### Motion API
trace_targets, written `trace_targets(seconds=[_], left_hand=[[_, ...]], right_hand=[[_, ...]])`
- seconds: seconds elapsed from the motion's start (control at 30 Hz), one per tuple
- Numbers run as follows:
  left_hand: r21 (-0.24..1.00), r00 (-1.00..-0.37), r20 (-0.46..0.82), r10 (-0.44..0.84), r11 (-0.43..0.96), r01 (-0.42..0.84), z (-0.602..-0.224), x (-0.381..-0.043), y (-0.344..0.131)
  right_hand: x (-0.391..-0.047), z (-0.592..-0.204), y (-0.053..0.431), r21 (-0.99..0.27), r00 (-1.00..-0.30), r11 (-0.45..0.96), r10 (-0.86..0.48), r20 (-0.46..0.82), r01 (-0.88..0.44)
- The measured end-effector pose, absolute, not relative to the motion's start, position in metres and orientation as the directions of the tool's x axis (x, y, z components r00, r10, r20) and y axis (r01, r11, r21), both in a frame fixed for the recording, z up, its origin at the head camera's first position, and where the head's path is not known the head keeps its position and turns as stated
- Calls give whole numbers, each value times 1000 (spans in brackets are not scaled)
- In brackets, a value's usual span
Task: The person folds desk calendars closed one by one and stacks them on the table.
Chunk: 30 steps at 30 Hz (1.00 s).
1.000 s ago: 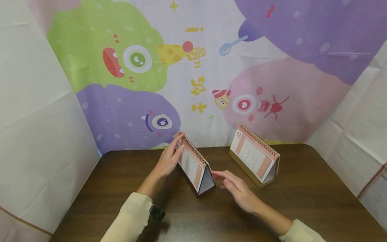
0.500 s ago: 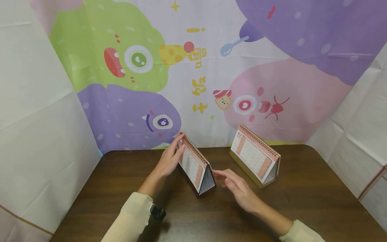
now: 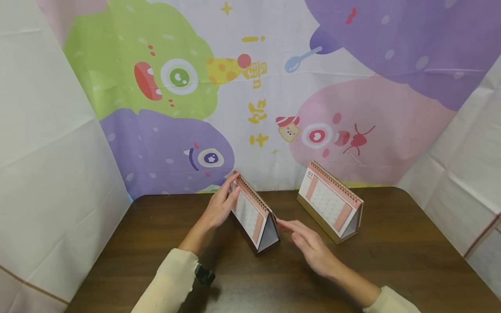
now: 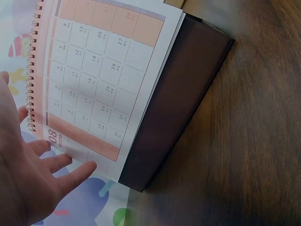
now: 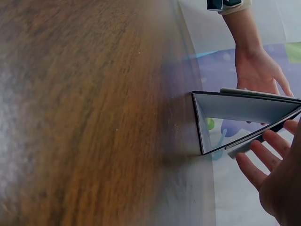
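Observation:
A desk calendar [image 3: 247,208] with a pink header, spiral binding and dark base stands tent-like at the middle of the table. The left wrist view shows its page [image 4: 89,80] marked 08. At its far left end, my left hand [image 3: 220,204] touches the page corner and binding with spread fingers [image 4: 77,179]. My right hand [image 3: 307,245] reaches to the back face near the other end, index fingertip right at the upper edge. In the right wrist view the fingers [image 5: 268,155] lie loosely extended along the back panel, beside the hollow triangular end of the stand [image 5: 201,125].
A second desk calendar [image 3: 328,202], marked 07 and with a tan base, stands to the right on the brown wooden table [image 3: 391,261]. Behind the table hangs a cartoon-printed cloth [image 3: 270,87], with white sheets [image 3: 51,152] at the sides.
My right index fingertip has shifted slightly along the calendar's back edge and its fingers look a little straighter. The left hand and both calendars stay in place.

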State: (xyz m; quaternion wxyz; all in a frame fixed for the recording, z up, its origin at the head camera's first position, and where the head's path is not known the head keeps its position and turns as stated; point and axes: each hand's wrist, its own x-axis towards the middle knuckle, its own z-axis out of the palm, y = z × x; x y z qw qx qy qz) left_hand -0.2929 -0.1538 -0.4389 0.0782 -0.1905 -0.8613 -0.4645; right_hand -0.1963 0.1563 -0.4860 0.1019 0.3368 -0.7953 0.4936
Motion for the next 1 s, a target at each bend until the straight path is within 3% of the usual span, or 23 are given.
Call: trace_targets(seconds=[0.2,0.47,1.0], left_hand=[[770,-916,310,255,497,399,-438,-293,-153],[773,-915,318,250,491,403,-439,-292,-153],[778,-919,309,245,491,392,-439,-292,-152]], right_hand=[[-194,-486,157,-702,-767,337,-425,481,-627],[-199,-486,155,-743,-751,235,-437,495,-627],[-200,-485,153,-764,-767,231,-433,474,-602]])
